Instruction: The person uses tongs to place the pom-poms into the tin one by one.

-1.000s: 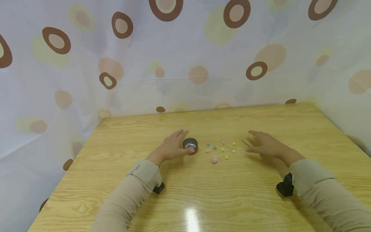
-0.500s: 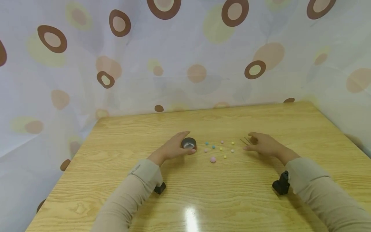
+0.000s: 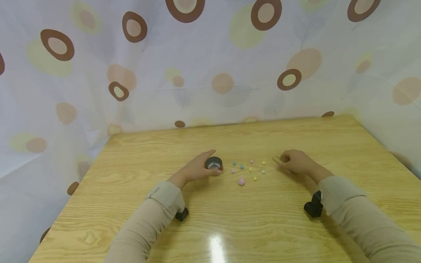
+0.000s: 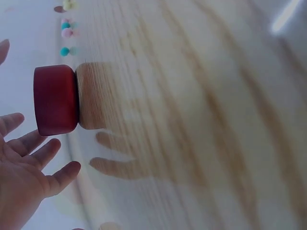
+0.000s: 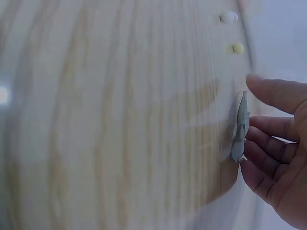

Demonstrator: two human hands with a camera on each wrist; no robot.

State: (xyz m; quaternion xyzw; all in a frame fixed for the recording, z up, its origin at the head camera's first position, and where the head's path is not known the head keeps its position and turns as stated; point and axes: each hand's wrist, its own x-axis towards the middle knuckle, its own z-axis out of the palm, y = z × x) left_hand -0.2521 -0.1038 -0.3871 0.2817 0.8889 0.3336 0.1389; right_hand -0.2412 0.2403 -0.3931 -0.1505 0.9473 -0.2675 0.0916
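Observation:
A small bowl (image 3: 213, 164), dark metal inside and red outside, stands upright on the wooden table. My left hand (image 3: 196, 168) is curved loosely beside it, thumb near its front rim. In the left wrist view, spread fingers lie close to the red bowl (image 4: 56, 100); contact is unclear. A pair of tweezers (image 3: 277, 160) lies to the right. My right hand (image 3: 297, 162) is at their near end. Seen from the right wrist, fingertips are close against the tweezers (image 5: 241, 129), while the thumb (image 5: 276, 94) stays apart from them. The exact contact is hidden.
Several small pink, blue, yellow and white balls lie between the hands, with a larger pink ball (image 3: 241, 182) nearest me. A patterned curtain (image 3: 210, 65) borders the table's (image 3: 210, 215) back and sides.
My right hand has moved slightly left, and its fingers have drawn in closer around the tweezers. The left hand stays beside the bowl. The head view has shifted slightly.

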